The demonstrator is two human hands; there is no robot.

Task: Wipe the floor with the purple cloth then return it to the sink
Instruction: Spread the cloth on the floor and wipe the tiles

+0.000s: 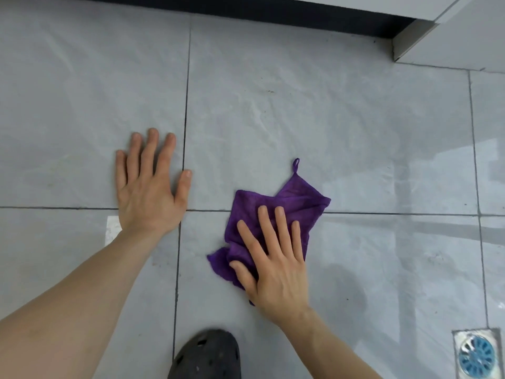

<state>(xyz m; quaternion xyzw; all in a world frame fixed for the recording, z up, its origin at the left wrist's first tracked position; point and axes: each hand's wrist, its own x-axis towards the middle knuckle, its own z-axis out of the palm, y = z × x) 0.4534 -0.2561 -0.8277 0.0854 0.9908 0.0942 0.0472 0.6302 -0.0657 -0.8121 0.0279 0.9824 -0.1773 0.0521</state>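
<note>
The purple cloth (292, 203) lies crumpled on the grey tiled floor (300, 119), its hanging loop pointing away from me. My right hand (276, 263) presses flat on the cloth's near half, fingers spread over it. My left hand (149, 187) rests flat on the bare tile to the left of the cloth, fingers apart, holding nothing. The sink is not in view.
A dark shoe (206, 356) stands at the bottom centre, just below my right forearm. A floor drain with a blue insert (476, 356) sits at the bottom right. A dark plinth (246, 9) and white cabinet base (448, 31) run along the far edge.
</note>
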